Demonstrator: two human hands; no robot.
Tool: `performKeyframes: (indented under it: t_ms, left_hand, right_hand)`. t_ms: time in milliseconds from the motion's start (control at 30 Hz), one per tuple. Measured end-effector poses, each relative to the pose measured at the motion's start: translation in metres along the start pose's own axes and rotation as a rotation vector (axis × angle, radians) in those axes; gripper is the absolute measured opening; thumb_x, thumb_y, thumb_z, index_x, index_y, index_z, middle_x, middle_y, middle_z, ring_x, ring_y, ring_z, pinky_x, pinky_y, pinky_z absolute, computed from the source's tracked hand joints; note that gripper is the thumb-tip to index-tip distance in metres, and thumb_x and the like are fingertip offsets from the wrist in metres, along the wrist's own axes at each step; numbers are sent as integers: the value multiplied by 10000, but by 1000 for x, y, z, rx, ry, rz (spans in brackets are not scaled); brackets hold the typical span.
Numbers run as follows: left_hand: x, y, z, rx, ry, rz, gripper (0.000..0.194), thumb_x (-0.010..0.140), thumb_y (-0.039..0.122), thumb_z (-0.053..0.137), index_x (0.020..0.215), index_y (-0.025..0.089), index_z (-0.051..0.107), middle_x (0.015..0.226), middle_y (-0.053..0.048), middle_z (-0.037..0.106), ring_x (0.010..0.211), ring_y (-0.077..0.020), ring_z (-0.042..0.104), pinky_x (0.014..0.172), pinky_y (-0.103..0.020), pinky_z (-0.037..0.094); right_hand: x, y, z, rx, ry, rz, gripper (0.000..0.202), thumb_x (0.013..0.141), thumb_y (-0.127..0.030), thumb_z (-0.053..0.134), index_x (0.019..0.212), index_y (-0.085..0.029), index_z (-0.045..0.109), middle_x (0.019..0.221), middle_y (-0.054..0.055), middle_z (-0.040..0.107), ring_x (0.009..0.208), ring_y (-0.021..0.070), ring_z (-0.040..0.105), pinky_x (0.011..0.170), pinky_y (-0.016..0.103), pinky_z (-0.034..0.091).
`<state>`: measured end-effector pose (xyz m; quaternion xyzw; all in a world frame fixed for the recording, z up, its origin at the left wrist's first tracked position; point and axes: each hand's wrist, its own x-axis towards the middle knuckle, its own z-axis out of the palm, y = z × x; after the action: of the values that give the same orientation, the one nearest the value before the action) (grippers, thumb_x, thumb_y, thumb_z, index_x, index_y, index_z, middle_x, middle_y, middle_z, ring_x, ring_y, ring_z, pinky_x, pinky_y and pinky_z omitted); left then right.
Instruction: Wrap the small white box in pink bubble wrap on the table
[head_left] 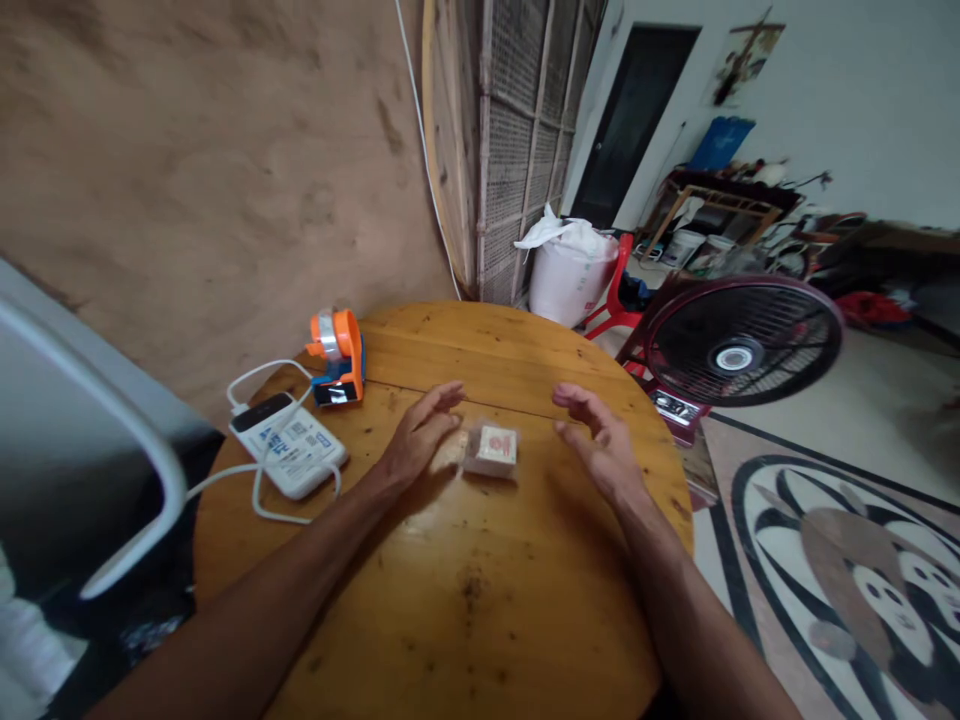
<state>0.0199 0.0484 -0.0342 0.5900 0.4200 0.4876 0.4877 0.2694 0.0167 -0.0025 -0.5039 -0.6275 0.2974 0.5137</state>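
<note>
A small pale box with red print (496, 444), in what looks like clear wrapping, lies on the round wooden table (420, 620). Just left of it is my left hand (421, 432), fingers stretched forward and apart from the box. My right hand (600, 440) hovers farther off on the box's right side, thumb and fingers spread with a gap between them. Neither hand holds anything. The box's underside is hidden.
At the table's left lie a white power bank (300, 455) with a looping white cable and an orange tape dispenser (337, 360). A dark fan (739, 345) stands beyond the right edge. Behind are a white sack (570, 270) and a red chair (616, 290).
</note>
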Motion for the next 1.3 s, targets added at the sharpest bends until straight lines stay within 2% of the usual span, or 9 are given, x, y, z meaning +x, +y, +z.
performKeyframes:
  t_ms: [133, 200, 300, 433, 500, 600, 767, 1000, 1300]
  left_hand:
    - [0, -14, 5, 189, 42, 44, 403, 850, 284, 448, 1218, 172, 566, 1207, -111, 620, 1131, -238, 575, 1006, -415, 445]
    - [-4, -12, 7, 334, 25, 111, 389, 875, 276, 410, 1218, 172, 564, 1203, -110, 617, 1122, -235, 570, 1005, -417, 437]
    - [-8, -8, 10, 473, 38, 182, 382, 888, 247, 366, 1204, 163, 565, 1170, -111, 621, 1098, -232, 567, 1000, -415, 430]
    - [-6, -8, 10, 574, 28, 245, 376, 880, 226, 355, 1177, 151, 573, 1102, -110, 630, 1051, -222, 566, 978, -389, 439]
    - [-4, -11, 10, 616, 24, 245, 380, 875, 219, 355, 1176, 135, 571, 1101, -116, 629, 1049, -225, 561, 973, -387, 437]
    - [-1, -15, 9, 660, -9, 255, 365, 852, 221, 409, 1163, 134, 580, 1097, -104, 630, 1037, -220, 557, 965, -366, 437]
    - [1, -20, 9, 574, 4, 242, 335, 850, 212, 453, 1153, 166, 588, 1096, -80, 634, 1045, -223, 557, 976, -361, 419]
    - [7, -22, 8, 327, 119, 131, 362, 926, 216, 444, 1268, 113, 502, 1003, -66, 657, 968, -190, 588, 926, -334, 417]
    - [14, -39, 2, 370, 36, 168, 393, 1001, 332, 344, 1309, 94, 402, 1132, -82, 617, 1044, -178, 571, 924, -313, 415]
  right_hand:
    - [-18, -15, -27, 71, 403, -88, 269, 797, -318, 665, 1037, -199, 632, 1047, 59, 678, 1006, 205, 633, 963, 422, 452]
    - [-52, -28, -49, -37, 554, -111, 261, 812, -320, 659, 1046, -208, 632, 1025, 49, 679, 981, 202, 640, 929, 396, 471]
    - [-132, -36, -74, -366, 588, -12, 204, 840, -325, 626, 1018, -225, 637, 997, 41, 679, 936, 205, 649, 860, 354, 494]
    - [-245, -16, -66, -892, 56, -60, 164, 854, -319, 563, 949, -220, 654, 896, 41, 705, 840, 207, 653, 773, 343, 500]
    - [-283, -3, -52, -1081, -295, -78, 176, 835, -295, 558, 949, -235, 679, 985, 46, 712, 1008, 252, 617, 982, 463, 391]
    - [-306, 15, -39, -1342, -476, 30, 191, 792, -251, 602, 938, -179, 703, 1020, 99, 702, 1092, 295, 555, 1070, 496, 259]
    - [-313, 38, -52, -1448, -788, 238, 195, 806, -98, 541, 765, -146, 725, 884, 135, 699, 941, 297, 588, 942, 467, 318]
    - [-341, 28, -82, -1285, -783, 351, 225, 879, -188, 514, 747, -140, 690, 810, 106, 684, 833, 251, 592, 806, 379, 342]
    - [-367, 28, -63, -1373, -656, 422, 192, 869, -275, 572, 875, -128, 696, 934, 144, 670, 933, 296, 579, 840, 404, 336]
